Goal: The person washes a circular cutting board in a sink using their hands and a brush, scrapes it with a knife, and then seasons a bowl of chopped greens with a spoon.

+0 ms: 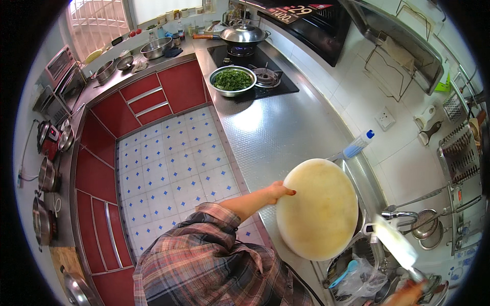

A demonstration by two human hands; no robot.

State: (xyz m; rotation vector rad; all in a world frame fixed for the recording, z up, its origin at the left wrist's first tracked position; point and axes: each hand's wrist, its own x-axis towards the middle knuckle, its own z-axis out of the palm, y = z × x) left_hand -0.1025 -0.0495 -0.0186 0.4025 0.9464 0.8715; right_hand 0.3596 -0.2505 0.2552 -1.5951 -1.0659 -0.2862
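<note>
My left hand point(281, 192) grips the left edge of a round, pale yellowish cutting board point(319, 208), tilted up over the steel counter and partly hiding the sink. At the lower right, my right hand point(407, 293) is blurred and closed around the handle of a cleaver point(396, 243), whose wide bright blade points up towards the faucet. Beneath the board's lower right edge, a clear plastic bag point(361, 281) and a light blue brush point(343, 273) lie in the sink area.
A steel bowl of chopped greens point(232, 81) stands by the black gas stove point(285, 87). A lidded wok point(244, 33) sits over a lit burner. The faucet point(400, 216) and wall-hung strainers point(425, 225) are near the cleaver. A blue-capped bottle point(358, 144) is behind the board.
</note>
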